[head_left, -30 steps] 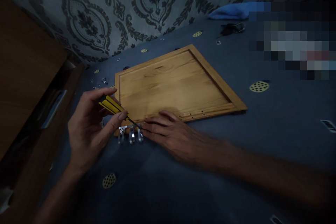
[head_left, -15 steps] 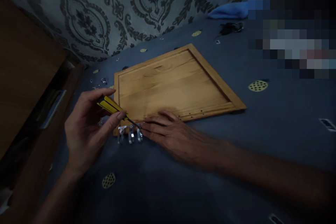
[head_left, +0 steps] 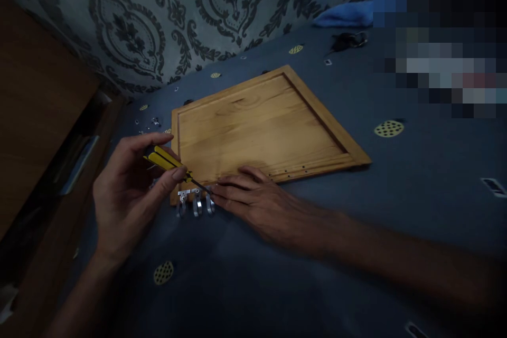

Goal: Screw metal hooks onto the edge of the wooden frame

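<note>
A screwdriver (head_left: 164, 160) with a yellow and black handle is in my left hand (head_left: 129, 190), gripped between thumb and fingers. Its dark shaft slants down to the right, the tip at the rightmost metal hook (head_left: 209, 203). Two more silver hooks (head_left: 197, 205) sit in a row to the left along the near edge of a framed wooden board (head_left: 245, 121). My right hand (head_left: 265, 203) lies over that near edge, fingers stretched out, fingertips by the screwdriver tip and the rightmost hook. Whether they touch a screw there is hidden. Several small dark holes run along the edge to the right.
The board lies on a blue patterned cloth (head_left: 317, 285). Small shiny metal pieces (head_left: 156, 122) lie beyond my left hand. A black item (head_left: 348, 41) and a blue cloth (head_left: 343, 14) are at the back right, near a blurred-out patch. Wooden furniture (head_left: 35, 105) stands at left.
The screwdriver handle has turned slightly in my left hand, and my left fingers have shifted a little to the left. My right hand, the board and the hooks look the same.
</note>
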`<state>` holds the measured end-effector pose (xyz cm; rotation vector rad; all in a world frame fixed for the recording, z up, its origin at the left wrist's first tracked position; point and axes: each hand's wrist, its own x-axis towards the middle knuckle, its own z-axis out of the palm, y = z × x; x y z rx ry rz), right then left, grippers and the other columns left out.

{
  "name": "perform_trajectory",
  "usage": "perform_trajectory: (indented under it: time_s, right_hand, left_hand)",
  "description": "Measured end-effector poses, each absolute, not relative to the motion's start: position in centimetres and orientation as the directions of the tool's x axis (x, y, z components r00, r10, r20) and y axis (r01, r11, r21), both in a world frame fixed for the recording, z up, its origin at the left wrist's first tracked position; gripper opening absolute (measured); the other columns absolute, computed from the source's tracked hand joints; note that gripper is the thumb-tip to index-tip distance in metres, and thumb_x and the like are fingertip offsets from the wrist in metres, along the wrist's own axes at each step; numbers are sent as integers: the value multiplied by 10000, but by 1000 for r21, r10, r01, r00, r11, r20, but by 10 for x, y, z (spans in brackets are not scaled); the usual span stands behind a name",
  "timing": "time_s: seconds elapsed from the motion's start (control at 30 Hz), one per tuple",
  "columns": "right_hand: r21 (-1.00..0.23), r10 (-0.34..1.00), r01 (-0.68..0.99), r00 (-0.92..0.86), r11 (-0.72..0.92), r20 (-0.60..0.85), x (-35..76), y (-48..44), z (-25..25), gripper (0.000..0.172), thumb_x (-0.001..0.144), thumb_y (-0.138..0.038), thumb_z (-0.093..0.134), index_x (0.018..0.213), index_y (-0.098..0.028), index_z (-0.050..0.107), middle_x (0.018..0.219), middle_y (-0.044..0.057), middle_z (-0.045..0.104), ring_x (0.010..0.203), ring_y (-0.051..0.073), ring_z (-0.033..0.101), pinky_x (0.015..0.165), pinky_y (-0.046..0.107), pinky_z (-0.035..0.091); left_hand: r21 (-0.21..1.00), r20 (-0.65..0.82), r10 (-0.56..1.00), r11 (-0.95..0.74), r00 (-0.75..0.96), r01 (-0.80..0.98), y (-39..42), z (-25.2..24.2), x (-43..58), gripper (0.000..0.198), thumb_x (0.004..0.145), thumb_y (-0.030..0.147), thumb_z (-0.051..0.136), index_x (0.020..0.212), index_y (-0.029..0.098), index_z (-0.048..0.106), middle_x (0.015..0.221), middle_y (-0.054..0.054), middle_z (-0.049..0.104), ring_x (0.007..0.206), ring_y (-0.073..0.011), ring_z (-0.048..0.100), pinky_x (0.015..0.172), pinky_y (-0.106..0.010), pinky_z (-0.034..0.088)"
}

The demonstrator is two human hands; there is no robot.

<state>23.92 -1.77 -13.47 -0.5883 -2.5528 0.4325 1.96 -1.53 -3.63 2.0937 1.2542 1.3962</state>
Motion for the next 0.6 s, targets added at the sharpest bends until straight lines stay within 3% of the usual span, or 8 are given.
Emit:
perform_trajectory:
  time_s: [0.13, 0.37, 0.6]
  right_hand:
    - [-396, 475, 321, -786, 861, 396, 239, -18, -136, 474, 1005, -108, 488, 1477, -142, 509, 1479, 106, 612, 1412, 287, 474, 1193, 555, 301]
    - [-383, 471, 326, -791, 864, 391, 239, -18, -135, 471, 1001, -104, 511, 1472, -106, 506, 1480, 116, 610, 1403, 299, 477, 1190, 543, 291]
    - [-372, 470, 330, -789, 868, 396, 239, -18, -134, 448, 1010, -98, 489, 1456, -122, 523, 1456, 107, 629, 1387, 285, 487, 1184, 524, 301]
  left_hand:
    - [710, 552, 821, -556, 148, 433, -16, -37, 19, 476, 754, 136, 881, 1194, 251, 739, 951, -2, 735, 828, -142, 715, 689, -186, 615]
    - [654, 612, 780, -593, 133, 469, -14, -38, 19, 454, 710, 114, 903, 1124, 248, 770, 1004, 5, 701, 827, -116, 672, 684, -156, 602]
    - [741, 524, 837, -540, 159, 399, -15, -37, 17, 488, 777, 104, 863, 1218, 253, 721, 961, 3, 746, 825, -121, 719, 724, -162, 612]
